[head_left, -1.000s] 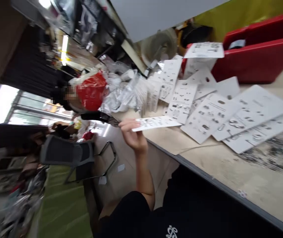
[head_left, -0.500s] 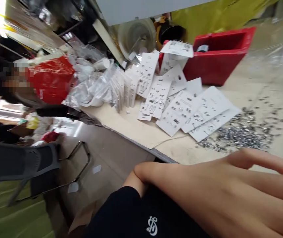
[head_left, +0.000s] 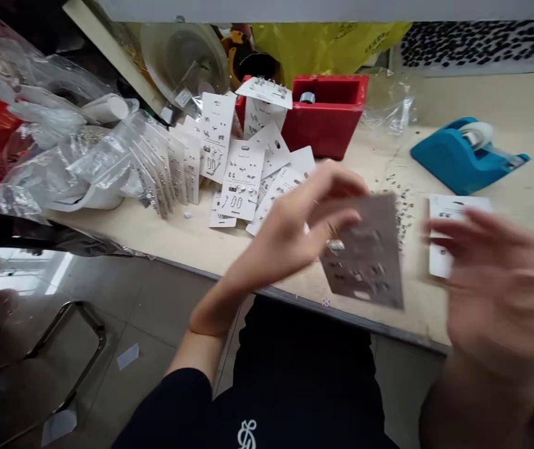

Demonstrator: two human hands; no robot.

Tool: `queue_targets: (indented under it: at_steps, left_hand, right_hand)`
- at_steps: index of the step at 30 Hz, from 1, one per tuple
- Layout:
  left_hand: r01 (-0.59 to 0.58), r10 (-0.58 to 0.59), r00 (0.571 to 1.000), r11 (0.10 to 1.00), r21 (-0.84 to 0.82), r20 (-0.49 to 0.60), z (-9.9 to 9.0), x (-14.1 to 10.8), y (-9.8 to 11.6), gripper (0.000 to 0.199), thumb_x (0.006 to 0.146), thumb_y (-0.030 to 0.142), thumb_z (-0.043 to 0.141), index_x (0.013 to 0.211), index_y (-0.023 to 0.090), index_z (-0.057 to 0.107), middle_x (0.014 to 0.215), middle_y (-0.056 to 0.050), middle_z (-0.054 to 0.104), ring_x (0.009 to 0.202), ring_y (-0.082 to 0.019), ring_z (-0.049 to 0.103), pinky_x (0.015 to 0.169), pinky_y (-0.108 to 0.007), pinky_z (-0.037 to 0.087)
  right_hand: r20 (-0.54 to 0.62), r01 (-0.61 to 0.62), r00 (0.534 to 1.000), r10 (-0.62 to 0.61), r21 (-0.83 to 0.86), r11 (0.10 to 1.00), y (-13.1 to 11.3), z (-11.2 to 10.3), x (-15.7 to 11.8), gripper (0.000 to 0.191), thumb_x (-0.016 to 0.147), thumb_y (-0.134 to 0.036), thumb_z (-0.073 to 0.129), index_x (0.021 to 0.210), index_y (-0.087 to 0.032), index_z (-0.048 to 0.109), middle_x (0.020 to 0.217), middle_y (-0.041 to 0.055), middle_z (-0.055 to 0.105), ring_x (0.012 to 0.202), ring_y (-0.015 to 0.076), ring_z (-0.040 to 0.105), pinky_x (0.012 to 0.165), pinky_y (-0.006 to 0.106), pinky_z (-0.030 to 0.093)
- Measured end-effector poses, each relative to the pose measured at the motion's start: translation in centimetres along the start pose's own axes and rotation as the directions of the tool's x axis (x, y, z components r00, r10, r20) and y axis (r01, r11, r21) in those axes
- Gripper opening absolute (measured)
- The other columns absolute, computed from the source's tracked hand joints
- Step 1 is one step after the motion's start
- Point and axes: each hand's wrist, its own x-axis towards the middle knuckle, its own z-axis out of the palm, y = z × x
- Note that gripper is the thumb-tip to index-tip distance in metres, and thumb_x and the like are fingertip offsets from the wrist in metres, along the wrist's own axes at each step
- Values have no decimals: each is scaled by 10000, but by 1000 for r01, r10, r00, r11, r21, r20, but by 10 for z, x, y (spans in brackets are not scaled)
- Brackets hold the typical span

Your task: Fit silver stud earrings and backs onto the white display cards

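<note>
**Our left hand (head_left: 285, 237) lifts a studded card (head_left: 364, 249) above the bench (head_left: 519, 106).**
The card sits just right of our clenched left fingers (head_left: 336, 193), gripped at its edge. Beyond it, our blurred right hand (head_left: 495, 280) spreads open over a white card (head_left: 453, 234), though we cannot tell if they touch. Loose metal studs (head_left: 400, 215) lie past the left fingertips.
</note>
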Motion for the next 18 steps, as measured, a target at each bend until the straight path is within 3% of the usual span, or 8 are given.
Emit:
queue_targets:
  at_steps: [1,2,4,6,10,14,18]
  left_hand:
    - [3,-2,1000,997,-76,6,-1,10,-9,92,1004,321,541,1089,289,546,1033,27,641,970,-143,709,772,-286,645]
    - [28,-28,1000,992,-126,3,-3,21,-19,124,998,368,551,1067,266,547,1035,15,642,1018,-169,704,815,-320,640]
    - [87,-85,996,975,-202,18,-5,40,-36,276,953,497,597,1019,231,568,1020,-12,647,1085,-234,684,891,-401,615]
    - [115,-102,993,941,-319,57,-7,56,-50,375,882,557,675,980,207,582,1008,-32,646,1099,-274,667,935,-455,583]
    - [132,-134,990,858,-497,31,-5,77,-74,418,790,542,767,979,215,589,1046,-48,642,1069,-272,639,970,-493,550]
    - [166,-232,972,787,-595,-35,9,73,-83,502,874,612,627,1146,214,487,1207,-88,597,1166,-270,604,986,-490,532]
    - [267,-221,963,728,-632,153,31,48,-75,574,829,531,733,1198,225,417,1243,-85,605,1209,-269,604,1005,-451,532]
  right_hand:
    - [78,19,997,-23,59,998,-1,4,7,466,972,-621,372,1337,-391,548,1121,55,712,1039,285,713,803,496,641]
    - [219,-45,976,8,165,985,-3,9,13,425,965,-563,473,1303,-331,585,1154,75,702,1052,281,707,799,463,644]
    - [360,-218,925,122,238,947,-6,18,27,385,925,-411,644,1288,-326,545,1194,50,691,1054,239,701,828,400,640]
    - [418,-281,896,149,275,920,-8,26,41,481,866,-299,736,1273,-354,486,1114,-1,714,926,192,721,750,334,645]
    - [379,-242,919,107,329,913,-4,33,67,553,820,-261,774,1267,-340,457,1148,-14,698,894,175,724,678,282,641]
    - [258,-167,963,81,331,929,7,36,80,496,858,-286,728,1250,-312,425,1223,12,670,942,186,723,697,306,653]
    - [205,-158,974,100,286,945,15,37,76,549,848,-298,734,1272,-320,386,1277,20,642,959,185,723,680,288,648]
